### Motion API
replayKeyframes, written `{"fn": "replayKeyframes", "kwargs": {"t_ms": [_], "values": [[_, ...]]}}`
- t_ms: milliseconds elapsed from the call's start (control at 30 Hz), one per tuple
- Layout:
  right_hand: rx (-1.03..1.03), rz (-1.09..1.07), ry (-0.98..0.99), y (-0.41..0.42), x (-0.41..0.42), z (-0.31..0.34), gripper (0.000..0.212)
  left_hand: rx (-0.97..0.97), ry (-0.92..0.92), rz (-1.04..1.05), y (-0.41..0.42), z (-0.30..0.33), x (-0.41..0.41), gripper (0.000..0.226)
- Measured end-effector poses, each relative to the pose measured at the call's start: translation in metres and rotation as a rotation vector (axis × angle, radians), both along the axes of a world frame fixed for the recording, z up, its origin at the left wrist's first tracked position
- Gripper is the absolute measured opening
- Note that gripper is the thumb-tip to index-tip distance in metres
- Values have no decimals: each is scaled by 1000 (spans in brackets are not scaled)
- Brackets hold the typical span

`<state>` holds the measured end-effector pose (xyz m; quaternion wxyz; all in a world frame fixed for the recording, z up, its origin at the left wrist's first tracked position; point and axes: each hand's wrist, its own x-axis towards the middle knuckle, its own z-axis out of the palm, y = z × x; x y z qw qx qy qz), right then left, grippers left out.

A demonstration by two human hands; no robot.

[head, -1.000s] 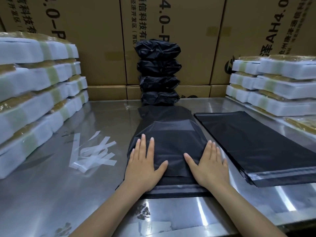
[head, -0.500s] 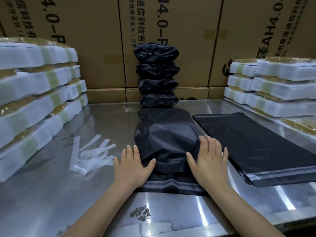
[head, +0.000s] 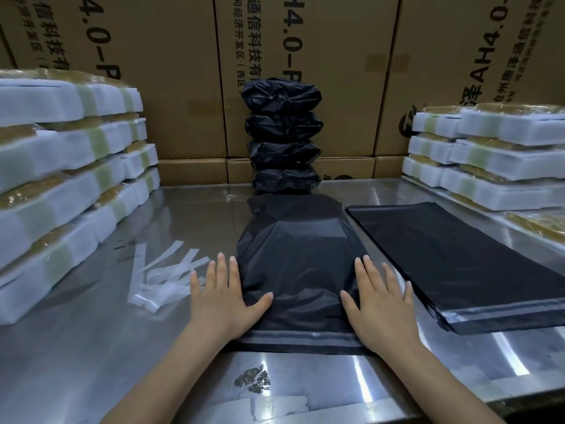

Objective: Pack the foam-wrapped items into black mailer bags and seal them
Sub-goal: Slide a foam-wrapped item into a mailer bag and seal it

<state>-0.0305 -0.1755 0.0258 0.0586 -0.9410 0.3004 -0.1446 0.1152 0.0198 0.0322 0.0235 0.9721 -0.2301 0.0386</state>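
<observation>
— Both hands slid outward since a second ago?
— Yes: left hand (head: 220,298) and right hand (head: 380,296) now flank the bag (head: 298,270) at frame centre, fingers straight, slightly spread (thumbs resting on it), on the table (head: 91,347).

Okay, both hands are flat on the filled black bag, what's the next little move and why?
Probably lift the sealed mailer bag and set it on the stack of packed bags behind it. Its flap already lies folded flat at the near edge, and the left hand and right hand only press its sides.
</observation>
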Motion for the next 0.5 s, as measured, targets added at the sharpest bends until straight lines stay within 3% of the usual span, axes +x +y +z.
{"fn": "replayKeyframes", "kwargs": {"t_ms": [67,133,200,267,333,500], "values": [[-106,54,-153,9,1,8,56,-105,-70,-70,-5,4,-7,99],[-197,192,-401,15,10,15,38,-246,-176,-265,-18,9,-16,93],[-227,359,-507,24,24,20,20,-351,-258,-480,-38,13,-25,72],[-205,425,-475,30,38,24,7,-362,-320,-555,-55,14,-31,44],[-160,370,-412,27,48,21,13,-326,-332,-506,-62,11,-29,33],[-108,124,-265,2,56,9,27,-345,-220,-377,-59,-3,-4,47]]}}
